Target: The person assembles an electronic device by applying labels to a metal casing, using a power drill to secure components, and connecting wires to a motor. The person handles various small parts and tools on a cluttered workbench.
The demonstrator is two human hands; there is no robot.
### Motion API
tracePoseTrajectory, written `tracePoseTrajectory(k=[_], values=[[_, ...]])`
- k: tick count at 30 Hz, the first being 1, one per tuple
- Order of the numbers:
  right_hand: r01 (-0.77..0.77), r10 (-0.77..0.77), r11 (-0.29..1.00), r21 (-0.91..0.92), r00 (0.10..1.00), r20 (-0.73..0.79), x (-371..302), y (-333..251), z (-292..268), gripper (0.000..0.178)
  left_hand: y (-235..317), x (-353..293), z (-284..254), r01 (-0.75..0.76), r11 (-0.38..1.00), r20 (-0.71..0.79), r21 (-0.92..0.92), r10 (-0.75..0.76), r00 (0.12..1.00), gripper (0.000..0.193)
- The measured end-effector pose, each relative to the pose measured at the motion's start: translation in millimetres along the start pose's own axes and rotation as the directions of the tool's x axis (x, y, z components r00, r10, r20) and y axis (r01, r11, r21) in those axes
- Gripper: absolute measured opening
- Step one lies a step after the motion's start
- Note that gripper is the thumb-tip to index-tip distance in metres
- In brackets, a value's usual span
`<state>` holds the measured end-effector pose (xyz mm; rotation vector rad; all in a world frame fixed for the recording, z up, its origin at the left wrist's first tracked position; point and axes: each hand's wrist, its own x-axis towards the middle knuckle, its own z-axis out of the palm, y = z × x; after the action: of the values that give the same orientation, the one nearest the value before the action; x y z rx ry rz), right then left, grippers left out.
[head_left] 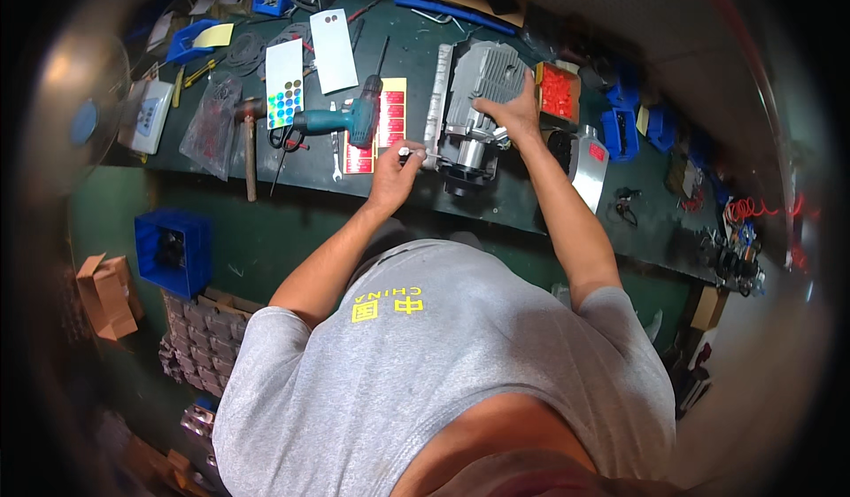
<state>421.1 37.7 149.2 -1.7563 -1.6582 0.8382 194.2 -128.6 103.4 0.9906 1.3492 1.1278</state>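
A grey metal motor [487, 81] with a finned housing lies on the green workbench, its bare cylindrical shaft end [471, 154] toward me. My right hand [515, 115] rests on the housing's right side, thumb across the fins and fingers around the edge. To the left of the shaft end, my left hand [396, 171] is closed around a thin tool [428, 154] with a slim metal tip. That tip points right at the motor's near end; whether it touches cannot be made out. Most of the tool's handle is hidden in my fingers.
Left of the motor lie a teal cordless drill [350, 122], red label sheets [392, 112], a wrench [336, 156] and a hammer [251, 147]. An open box of red parts [558, 92] and blue bins [620, 134] stand to the right. The workbench's front edge [310, 189] runs before me.
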Motion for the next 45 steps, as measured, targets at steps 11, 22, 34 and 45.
tracePoseTrajectory(k=[11,22,34,45], values=[[-0.19,0.2,0.94,-0.282,0.98,0.009,7.8,-24.1,32.6,0.135,-12.0,25.7,-21.4,-0.007,1.0,0.159,0.004,0.006,0.987,0.018],[-0.289,0.326,0.904,0.314,0.943,-0.071,-7.2,49.3,2.1,0.079,-37.5,45.2,-3.4,0.229,0.968,0.129,-0.1,-0.215,0.968,0.032],[-0.69,0.564,0.543,0.478,0.722,0.401,-127.5,106.3,30.9,0.056,-65.3,47.0,17.5,0.324,0.945,0.066,0.046,-0.326,0.943,0.042],[-0.742,0.585,0.394,0.543,0.658,0.474,-121.9,119.0,33.5,0.037,-41.2,49.3,32.6,0.663,0.748,0.016,-0.036,-0.663,0.748,0.046]])
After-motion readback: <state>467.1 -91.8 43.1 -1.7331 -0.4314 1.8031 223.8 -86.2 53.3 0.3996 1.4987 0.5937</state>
